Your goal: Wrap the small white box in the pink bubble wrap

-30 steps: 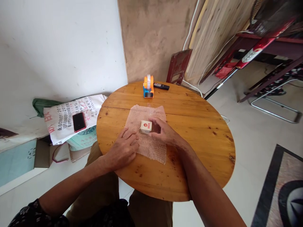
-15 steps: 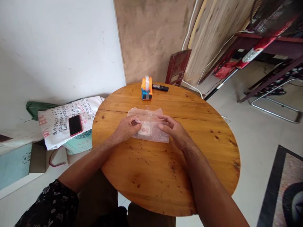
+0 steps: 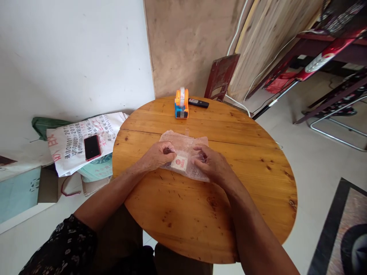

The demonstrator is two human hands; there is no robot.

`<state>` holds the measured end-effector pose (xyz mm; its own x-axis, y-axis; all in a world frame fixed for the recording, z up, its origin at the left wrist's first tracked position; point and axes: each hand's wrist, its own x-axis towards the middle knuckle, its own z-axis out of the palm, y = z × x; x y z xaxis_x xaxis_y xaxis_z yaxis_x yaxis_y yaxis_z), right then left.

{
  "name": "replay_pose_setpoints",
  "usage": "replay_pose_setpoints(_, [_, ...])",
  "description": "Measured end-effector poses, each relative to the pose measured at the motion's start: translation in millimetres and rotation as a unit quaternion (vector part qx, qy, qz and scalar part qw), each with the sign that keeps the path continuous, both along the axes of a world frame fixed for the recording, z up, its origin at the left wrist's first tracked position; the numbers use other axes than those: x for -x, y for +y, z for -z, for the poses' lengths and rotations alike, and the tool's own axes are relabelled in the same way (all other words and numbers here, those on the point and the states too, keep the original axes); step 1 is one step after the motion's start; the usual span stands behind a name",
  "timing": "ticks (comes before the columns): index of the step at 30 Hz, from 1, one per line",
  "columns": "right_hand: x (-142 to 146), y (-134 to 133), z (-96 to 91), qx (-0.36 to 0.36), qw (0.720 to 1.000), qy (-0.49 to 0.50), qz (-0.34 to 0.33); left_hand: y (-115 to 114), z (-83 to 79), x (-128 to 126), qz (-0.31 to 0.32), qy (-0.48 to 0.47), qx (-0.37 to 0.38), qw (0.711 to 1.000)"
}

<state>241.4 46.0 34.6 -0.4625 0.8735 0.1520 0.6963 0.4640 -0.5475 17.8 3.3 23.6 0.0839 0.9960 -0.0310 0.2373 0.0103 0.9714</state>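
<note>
A piece of bubble wrap (image 3: 183,139) lies on the round wooden table in front of me. A small white packet with a red print (image 3: 180,162) sits in or on the wrap, nearer its front edge; I cannot tell whether a layer covers it. My left hand (image 3: 160,154) is at the wrap's left side, its thumb and forefinger curled together on the plastic beside the packet. From the right, my right hand (image 3: 210,160) rests at the wrap with thumb and forefinger apart, touching the crumpled plastic. Its other fingers are mostly hidden.
An orange and blue tape dispenser (image 3: 181,103) stands at the table's far edge beside a black remote-like device (image 3: 198,102). Behind is a dark red chair (image 3: 222,76). Left of the table, a phone (image 3: 92,147) lies on a printed white sack (image 3: 65,156).
The packet shows more plainly, with its red print clearer. My right hand has come lower and its fingers have curled more. The camera view has shifted slightly.
</note>
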Motion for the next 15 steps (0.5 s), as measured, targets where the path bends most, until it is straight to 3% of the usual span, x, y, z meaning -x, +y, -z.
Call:
replay_pose_setpoints(3, [5.7, -8.2, -5.0, -0.136, 0.987, 0.088, -0.017, -1.7, -0.1, 0.1, 0.003, 0.007, 0.005, 1.0])
replay_pose_setpoints(6, [14.3, -18.1, -9.4, -0.229, 0.965, 0.089, -0.095, -1.2, -0.8, -0.9, 0.003, 0.012, 0.0, 1.0])
replay_pose_setpoints(10, [23.1, -25.1, -6.7, -0.2, 0.958, -0.008, -0.203, -1.6, -4.8, 0.7, 0.001, 0.032, 0.004, 0.999])
replay_pose_setpoints(15, [26.2, -25.8, 0.7, -0.164, 0.965, -0.033, -0.204, -6.7, -9.5, 23.1, 0.008, 0.108, 0.002, 0.994])
